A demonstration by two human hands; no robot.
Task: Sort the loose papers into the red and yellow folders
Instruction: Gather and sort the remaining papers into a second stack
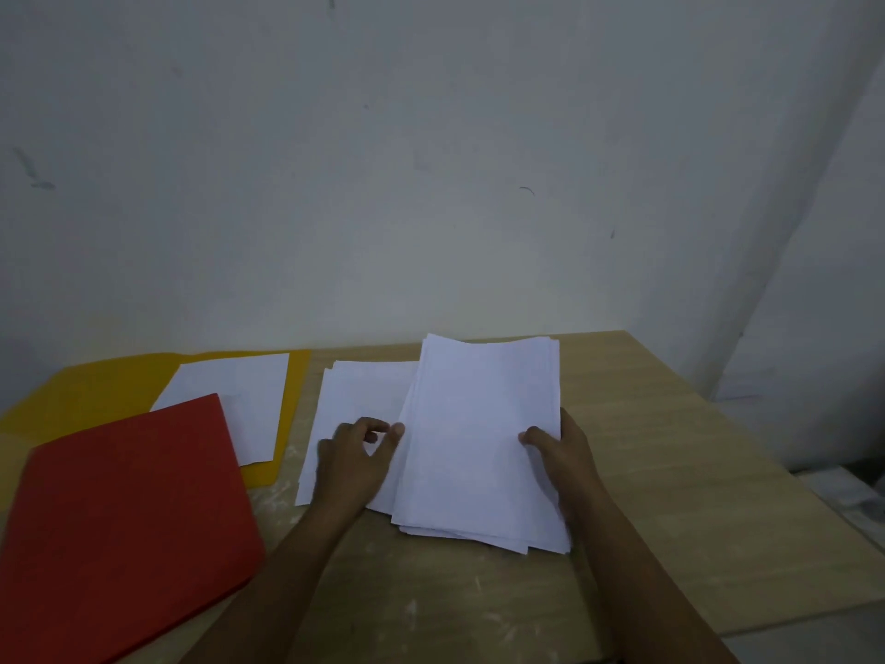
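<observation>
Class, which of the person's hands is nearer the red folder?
Left. The left hand rests on the papers just right of the red folder; the right hand grips the stack further right.

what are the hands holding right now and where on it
The right hand grips the paper stack at its right edge, thumb on top. The left hand pinches the stack's left edge.
</observation>
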